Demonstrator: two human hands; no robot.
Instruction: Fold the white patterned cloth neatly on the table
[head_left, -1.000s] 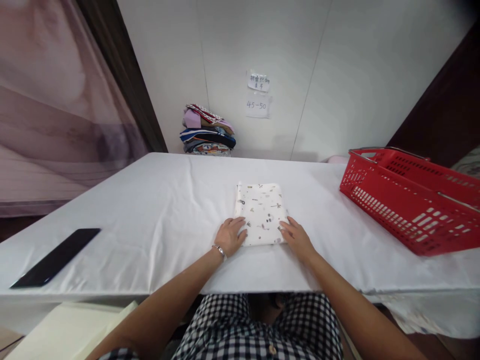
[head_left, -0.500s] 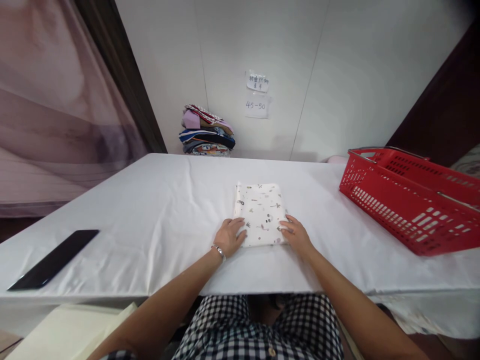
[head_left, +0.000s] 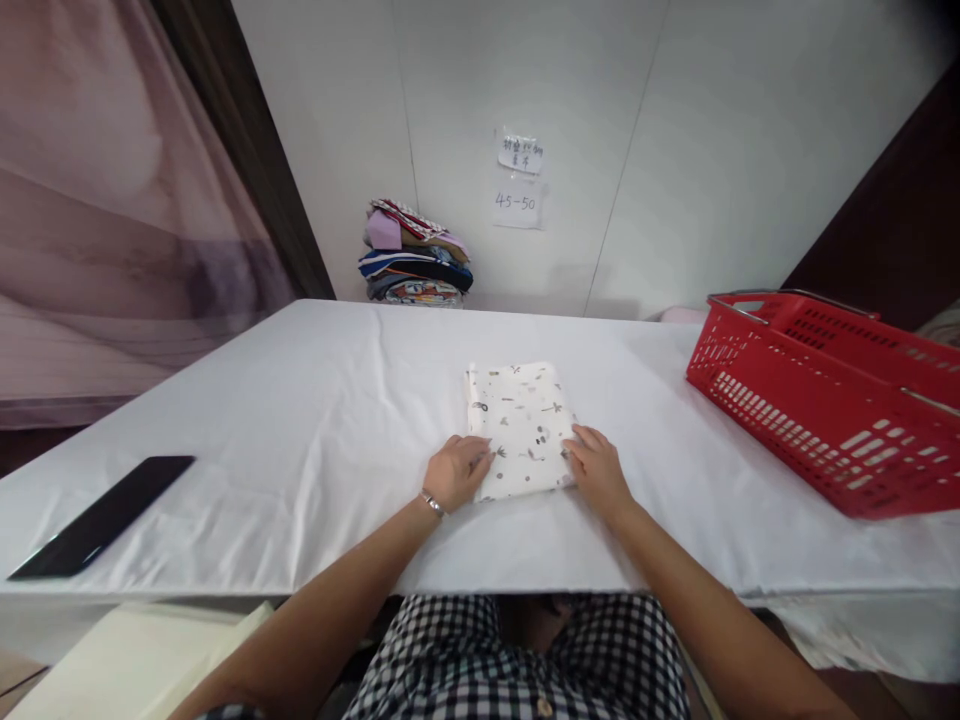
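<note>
A white cloth [head_left: 521,425] with small printed motifs lies folded into a rough rectangle on the table, its near edge a little slanted. My left hand [head_left: 456,473], with a bracelet at the wrist, pinches the cloth's near left side between thumb and fingers. At the near right side, my right hand [head_left: 598,468] grips the edge, fingers bent over it and the thumb partly hidden. The cloth's far part lies flat beyond both hands.
A red plastic basket [head_left: 817,410] with metal handles stands on the white-covered table [head_left: 337,430] at the right. A flat black panel [head_left: 105,515] lies at the left. Folded fabrics [head_left: 416,255] are stacked beyond the far edge, and paper signs [head_left: 519,180] hang on the wall.
My left fingers have drawn closer together on the cloth's edge. The cloth's near edge has become more slanted, with its left corner lower. The view has shifted slightly.
</note>
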